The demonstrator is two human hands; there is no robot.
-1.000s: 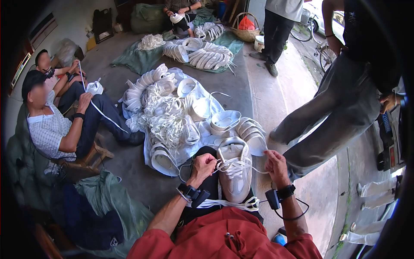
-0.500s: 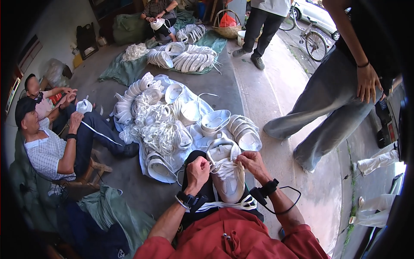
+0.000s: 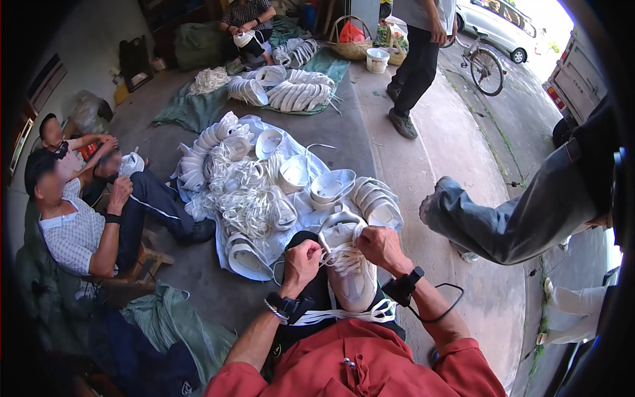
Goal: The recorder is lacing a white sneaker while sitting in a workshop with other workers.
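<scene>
A white and beige shoe upper (image 3: 352, 291) rests on my lap, its toe towards me and its opening facing away. White shoelace (image 3: 345, 258) criss-crosses its front in loose loops. At the upper's left edge my left hand (image 3: 301, 267) pinches a strand of the lace. My right hand (image 3: 381, 249) is closed at the right eyelet edge; its fingertips are partly hidden, and it seems to grip the lace there. Spare white laces (image 3: 374, 312) lie across my lap beneath the toe.
Beyond my knees a pale plastic sheet (image 3: 311, 159) bears stacked shoe uppers (image 3: 377, 205) and a heap of laces (image 3: 241, 212). Seated co-workers (image 3: 79, 225) are at the left, another (image 3: 248, 26) at the back. One person's leg (image 3: 522, 218) is close on my right.
My right hand has come in over the upper's right edge; my left stays near its left edge. The people standing at the right have stepped along.
</scene>
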